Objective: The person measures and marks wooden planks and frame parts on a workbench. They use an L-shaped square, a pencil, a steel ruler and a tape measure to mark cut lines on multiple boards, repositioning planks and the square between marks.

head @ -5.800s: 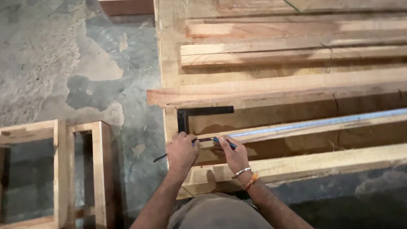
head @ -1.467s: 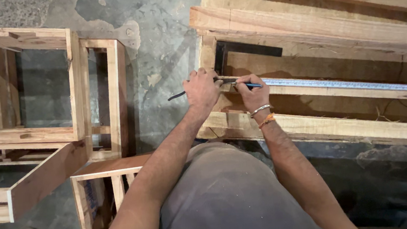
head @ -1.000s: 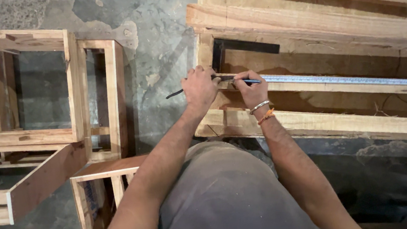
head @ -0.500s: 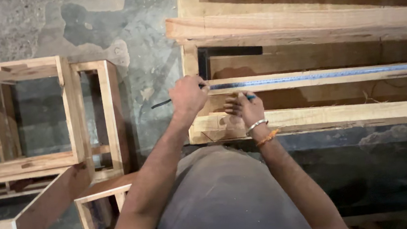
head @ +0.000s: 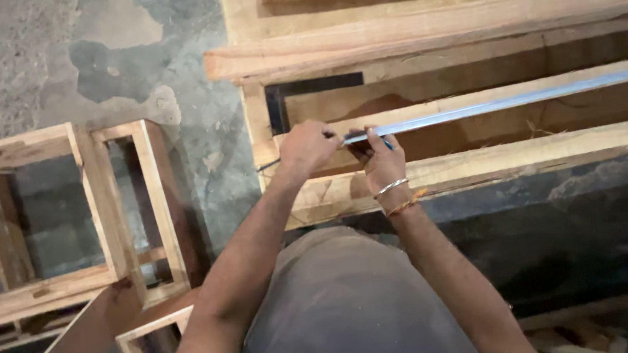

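Far left of the fingers: open wooden frames [head: 68, 221] on the concrete floor [head: 38, 57], well apart from both hands

Left hand [head: 307, 145]: fingers curled shut around a thin dark pencil [head: 271, 164], its back end sticking out to the left of the fist; tip end is hidden between the hands, can't tell where it touches

Black square [head: 314, 86]: just above the left hand, L-shaped, lying on the wood, corner at upper left

Right hand [head: 381, 164]: just beside the left hand, nearly touching it. Fingers bent down, pressing the near end of a long metal ruler [head: 504, 103] onto a wooden plank [head: 551, 114]; a pinch rather than a full fist. Two bangles on the wrist

Ruler runs from the right fingers off to the right edge, rising slightly, flat on the plank

More planks [head: 467, 19] lie stacked above the hands, another long plank [head: 524, 158] just below them, all roughly parallel to the ruler
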A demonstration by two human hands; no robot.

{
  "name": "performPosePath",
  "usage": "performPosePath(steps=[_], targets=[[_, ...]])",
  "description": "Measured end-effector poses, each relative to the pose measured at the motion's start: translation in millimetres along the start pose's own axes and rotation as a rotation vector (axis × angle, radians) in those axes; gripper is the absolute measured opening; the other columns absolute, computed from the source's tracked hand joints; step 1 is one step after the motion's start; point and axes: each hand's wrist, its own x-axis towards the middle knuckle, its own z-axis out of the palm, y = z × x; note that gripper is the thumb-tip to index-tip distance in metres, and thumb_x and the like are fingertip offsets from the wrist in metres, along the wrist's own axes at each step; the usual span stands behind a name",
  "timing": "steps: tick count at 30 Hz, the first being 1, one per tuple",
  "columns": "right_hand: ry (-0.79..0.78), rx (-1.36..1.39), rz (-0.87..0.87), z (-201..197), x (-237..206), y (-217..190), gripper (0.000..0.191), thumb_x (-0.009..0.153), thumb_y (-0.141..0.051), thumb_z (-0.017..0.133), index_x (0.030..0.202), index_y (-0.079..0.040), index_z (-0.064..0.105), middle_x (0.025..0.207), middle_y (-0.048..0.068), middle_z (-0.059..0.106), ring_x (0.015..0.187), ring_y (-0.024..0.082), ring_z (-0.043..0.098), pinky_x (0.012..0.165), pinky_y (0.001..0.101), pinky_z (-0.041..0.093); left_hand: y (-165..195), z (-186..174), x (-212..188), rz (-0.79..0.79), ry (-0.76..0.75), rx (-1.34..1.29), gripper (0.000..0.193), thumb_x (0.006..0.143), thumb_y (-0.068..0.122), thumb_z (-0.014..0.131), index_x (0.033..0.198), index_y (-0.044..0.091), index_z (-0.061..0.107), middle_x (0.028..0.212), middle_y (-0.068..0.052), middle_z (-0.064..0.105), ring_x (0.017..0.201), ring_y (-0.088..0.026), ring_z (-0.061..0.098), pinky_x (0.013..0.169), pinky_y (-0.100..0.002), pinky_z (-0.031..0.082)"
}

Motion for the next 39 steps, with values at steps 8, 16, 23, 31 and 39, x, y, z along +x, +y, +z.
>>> performPosePath(steps=[8, 16, 23, 31, 39], targets=[[0.026, 0.056, 0.076, -45.1, 19.6, -19.1, 0.020, 0.105, -0.020, 0.058, 0.119, -0.006, 0.059, 0.110, 0.010, 0.069, 0.099, 0.022, 0.070, 0.086, 0.0401, 0.060, 62.8, 54.6, 18.8, 0.001, 0.033, -0.163, 0.054, 0.088, 0.058, 0.064, 0.093, 0.006, 0.075, 0.091, -0.019, 0.075, 0.088, -0.035, 0.072, 0.081, -0.046, 0.057], [-0.003, 0.089, -0.084, -79.8, 26.0, -43.1, 0.017, 0.108, -0.012, 0.056, 0.121, -0.002, 0.059, 0.114, 0.010, 0.070, 0.102, 0.018, 0.070, 0.091, 0.0316, 0.060, 123.0, 102.0, 24.5, 0.065, 0.133, -0.219, 0.055, 0.091, 0.054, 0.066, 0.095, 0.000, 0.065, 0.098, -0.021, 0.070, 0.091, -0.037, 0.069, 0.081, -0.046, 0.055], [-0.010, 0.115, -0.041, -110.5, 36.3, -62.7, 0.020, 0.106, -0.015, 0.056, 0.120, -0.001, 0.060, 0.112, 0.012, 0.073, 0.098, 0.018, 0.072, 0.086, 0.0323, 0.061, 151.5, 124.3, 40.9, 0.032, 0.112, -0.180, 0.063, 0.091, 0.056, 0.062, 0.118, -0.001, 0.065, 0.108, -0.022, 0.073, 0.100, -0.035, 0.072, 0.088, -0.044, 0.055], [-0.015, -0.105, -0.090, -126.8, 53.6, -87.8, 0.027, 0.106, -0.022, 0.061, 0.121, 0.000, 0.066, 0.102, 0.006, 0.073, 0.083, 0.013, 0.070, 0.068, 0.0287, 0.060, 173.4, 135.8, 51.1, -0.012, 0.086, -0.192, 0.061, 0.096, 0.053, 0.055, 0.125, -0.001, 0.062, 0.112, -0.024, 0.072, 0.102, -0.037, 0.071, 0.090, -0.046, 0.054], [-0.034, -0.101, -0.132, -125.9, 64.3, -92.1, 0.026, 0.109, -0.024, 0.060, 0.118, 0.000, 0.065, 0.107, 0.005, 0.070, 0.094, 0.011, 0.065, 0.080, 0.0259, 0.057, 180.9, 145.6, 49.0, 0.056, 0.160, -0.283, 0.052, 0.098, 0.049, 0.057, 0.114, 0.000, 0.066, 0.107, -0.024, 0.069, 0.098, -0.038, 0.070, 0.087, -0.044, 0.055]])
